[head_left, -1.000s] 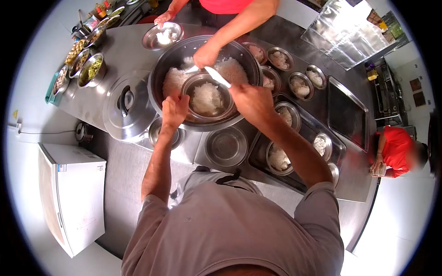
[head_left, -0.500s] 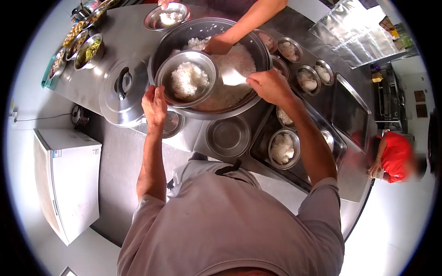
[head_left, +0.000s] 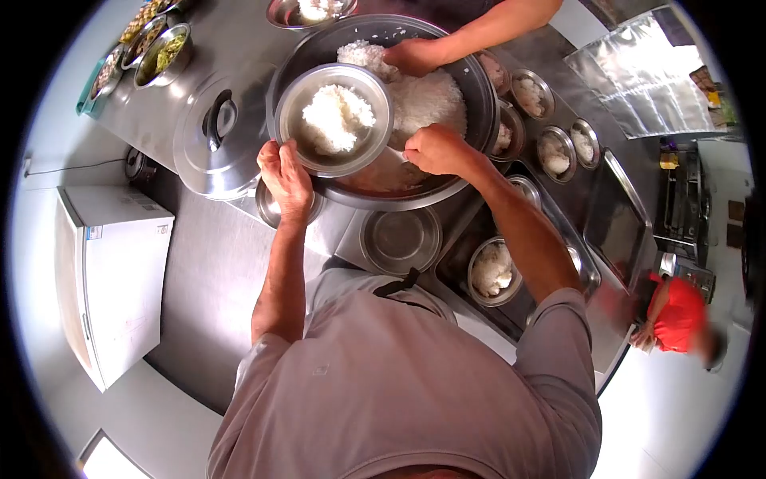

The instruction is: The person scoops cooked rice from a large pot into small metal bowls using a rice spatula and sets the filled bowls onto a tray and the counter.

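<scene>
My left hand grips the near left rim of a steel bowl, which holds a mound of white rice. The bowl is held over the left side of a large, dark-walled pot with more rice in it. Just right of the bowl, my right hand is closed on a rice paddle; its blade is mostly hidden in this view. Another person's hand reaches into the pot from the far side and touches the rice.
Several small bowls of rice stand to the right, some in a metal tray. An empty steel pan sits nearest me. Left are a pot lid and food bowls. A person in red is far right.
My right hand has moved left towards the bowl, and the paddle's blade has gone mostly out of sight. The whole view has shifted slightly. My left hand still holds the bowl.
</scene>
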`<state>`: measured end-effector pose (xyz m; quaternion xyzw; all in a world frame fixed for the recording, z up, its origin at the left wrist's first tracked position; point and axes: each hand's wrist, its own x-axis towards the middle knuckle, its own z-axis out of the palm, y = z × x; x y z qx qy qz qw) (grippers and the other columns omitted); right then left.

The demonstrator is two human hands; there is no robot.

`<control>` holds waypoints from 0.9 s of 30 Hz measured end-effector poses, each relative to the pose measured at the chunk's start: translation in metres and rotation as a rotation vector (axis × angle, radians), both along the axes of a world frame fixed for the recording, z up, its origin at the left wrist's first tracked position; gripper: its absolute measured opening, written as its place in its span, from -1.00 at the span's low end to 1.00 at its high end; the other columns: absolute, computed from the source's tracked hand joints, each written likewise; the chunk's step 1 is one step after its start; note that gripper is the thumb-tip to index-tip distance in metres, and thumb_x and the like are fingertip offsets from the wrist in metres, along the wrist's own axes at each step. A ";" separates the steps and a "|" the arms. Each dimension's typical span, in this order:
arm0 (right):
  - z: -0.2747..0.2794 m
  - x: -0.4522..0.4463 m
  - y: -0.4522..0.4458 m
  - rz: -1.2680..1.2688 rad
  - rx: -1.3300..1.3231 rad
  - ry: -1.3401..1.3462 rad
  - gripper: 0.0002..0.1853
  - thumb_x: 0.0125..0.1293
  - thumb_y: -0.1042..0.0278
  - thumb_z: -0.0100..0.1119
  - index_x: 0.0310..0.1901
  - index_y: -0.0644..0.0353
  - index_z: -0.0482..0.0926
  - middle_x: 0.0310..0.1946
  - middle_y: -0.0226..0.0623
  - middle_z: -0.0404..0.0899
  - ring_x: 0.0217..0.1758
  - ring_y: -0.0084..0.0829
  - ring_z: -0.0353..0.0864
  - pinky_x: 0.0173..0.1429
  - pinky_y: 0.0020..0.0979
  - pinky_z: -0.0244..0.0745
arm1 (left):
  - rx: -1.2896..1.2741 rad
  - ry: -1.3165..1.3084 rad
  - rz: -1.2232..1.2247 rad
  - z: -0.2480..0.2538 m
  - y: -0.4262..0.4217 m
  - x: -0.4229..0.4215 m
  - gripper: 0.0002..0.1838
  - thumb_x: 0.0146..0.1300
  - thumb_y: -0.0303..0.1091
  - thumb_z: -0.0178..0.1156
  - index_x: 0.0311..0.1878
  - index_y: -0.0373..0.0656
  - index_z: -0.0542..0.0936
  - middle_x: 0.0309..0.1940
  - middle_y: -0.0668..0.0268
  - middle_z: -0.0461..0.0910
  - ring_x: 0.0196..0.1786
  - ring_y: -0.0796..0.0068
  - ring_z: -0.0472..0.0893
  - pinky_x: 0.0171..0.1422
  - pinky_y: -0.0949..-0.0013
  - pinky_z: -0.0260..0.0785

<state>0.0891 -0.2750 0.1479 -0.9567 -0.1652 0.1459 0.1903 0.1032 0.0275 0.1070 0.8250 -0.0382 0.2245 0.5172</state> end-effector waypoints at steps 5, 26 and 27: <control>-0.003 0.011 -0.005 0.037 0.138 0.092 -0.74 0.27 0.20 0.19 -0.33 0.21 0.73 -0.33 0.05 0.69 -0.19 0.11 0.68 -0.06 -0.01 0.55 | -0.020 0.058 0.025 -0.009 -0.006 0.002 -0.74 0.48 -0.27 0.08 -0.16 -0.29 0.63 -0.11 0.04 0.57 0.05 0.02 0.48 0.22 0.10 0.29; -0.025 0.008 0.053 0.094 0.442 -0.070 -0.80 0.30 0.15 0.28 -0.28 0.07 0.75 -0.35 -0.03 0.70 -0.28 0.03 0.71 -0.13 -0.06 0.57 | -0.026 -0.069 0.135 -0.013 -0.016 -0.001 -0.63 0.50 -0.19 0.08 -0.13 -0.41 0.53 -0.24 -0.07 0.53 -0.15 0.02 0.50 0.05 0.11 0.36; -0.024 0.008 0.061 0.063 0.437 -0.126 -0.80 0.30 0.15 0.28 -0.28 0.06 0.75 -0.35 -0.02 0.70 -0.29 0.04 0.71 -0.13 -0.05 0.57 | -0.072 -0.023 0.129 -0.013 -0.015 0.000 -0.63 0.51 -0.18 0.08 -0.13 -0.42 0.53 -0.24 -0.08 0.53 -0.17 0.01 0.51 0.04 0.11 0.37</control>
